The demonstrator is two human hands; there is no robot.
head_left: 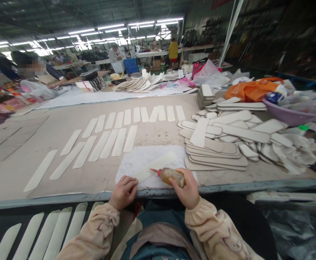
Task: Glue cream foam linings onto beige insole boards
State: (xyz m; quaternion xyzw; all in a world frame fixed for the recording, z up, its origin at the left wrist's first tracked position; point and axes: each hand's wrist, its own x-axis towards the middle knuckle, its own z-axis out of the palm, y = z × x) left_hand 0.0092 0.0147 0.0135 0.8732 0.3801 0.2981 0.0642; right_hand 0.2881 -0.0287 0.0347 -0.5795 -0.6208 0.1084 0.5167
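Note:
My right hand (pixel 186 187) is wrapped round a squeeze bottle (pixel 172 177) with a red nozzle and brownish contents. The bottle lies tilted, nozzle to the left, its tip over a long pale strip (pixel 158 165) with rounded corners. That strip rests on a white cloth-like sheet (pixel 183 153) at the table's front edge. At the strip's near end, my left hand (pixel 124 192) has its fingers curled and pressed together on it; the fingertips are partly hidden. Whether any liquid is leaving the nozzle does not show.
Rows of similar pale strips (pixel 100 146) lie on the table (pixel 155 133) to the left. Right of the sheet are a stack of grey-edged panels (pixel 217 159) and a loose heap (pixel 244 131). A purple basin (pixel 293 115) stands behind. More strips (pixel 52 227) lie lower left.

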